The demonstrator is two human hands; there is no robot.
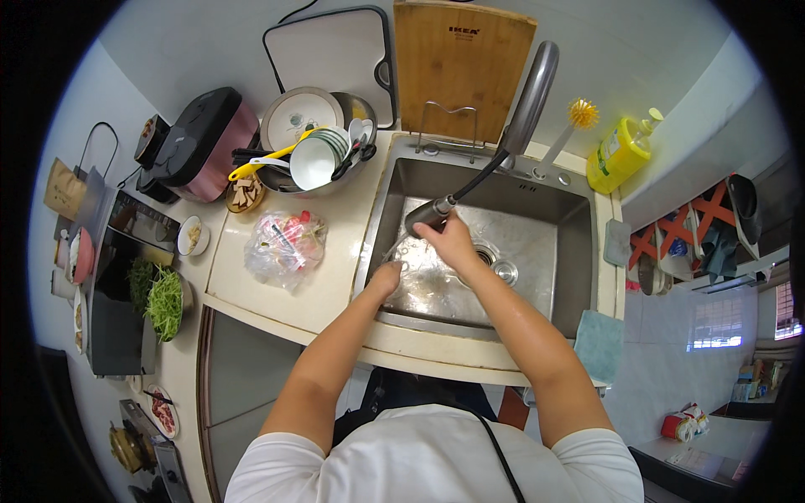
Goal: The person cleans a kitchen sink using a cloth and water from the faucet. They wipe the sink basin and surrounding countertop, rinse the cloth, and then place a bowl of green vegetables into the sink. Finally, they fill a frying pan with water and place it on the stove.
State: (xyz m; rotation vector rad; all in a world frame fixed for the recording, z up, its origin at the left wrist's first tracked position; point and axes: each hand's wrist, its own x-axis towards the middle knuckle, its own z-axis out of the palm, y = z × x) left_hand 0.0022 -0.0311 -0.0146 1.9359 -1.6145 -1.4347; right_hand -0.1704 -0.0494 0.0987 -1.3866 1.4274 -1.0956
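Observation:
My right hand grips the pull-out faucet spray head, drawn out on its black hose over the stainless steel sink. A stream of water runs from the head toward the sink's left side. There, low in the basin, is my left hand, its fingers bunched near the stream; whether it holds anything cannot be seen. The drain lies to the right of both hands, partly behind my right wrist. The curved faucet rises from the sink's back edge.
Left of the sink are a clear plastic bag and a basin of bowls and utensils. A wooden cutting board leans behind. At the right stand a dish brush and a yellow soap bottle; a teal cloth drapes the edge.

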